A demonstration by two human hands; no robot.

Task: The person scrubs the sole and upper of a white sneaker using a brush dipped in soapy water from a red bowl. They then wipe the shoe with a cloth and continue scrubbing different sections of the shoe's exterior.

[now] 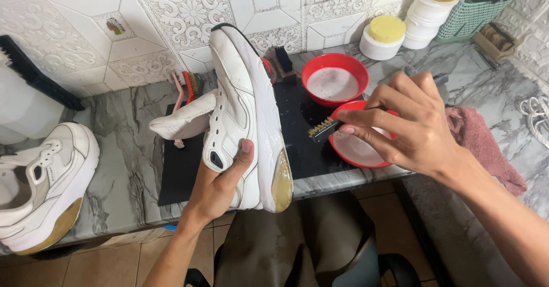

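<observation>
Over the marble counter [131,149], your right hand [412,127] hides most of the small brush [321,129]; only its tan bristles show, and your fingers are clamped on its handle. The near red bowl [366,149] beneath it holds pale soapy liquid, partly covered by your hand; the far red bowl [334,80] holds the same. Your left hand [220,184] grips the white sneaker [246,109] around its heel, tilted on its side above the black mat [297,144], tongue flopped out, gum sole patch worn yellow.

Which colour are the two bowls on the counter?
Both bowls are red, seen in the head view.
</observation>
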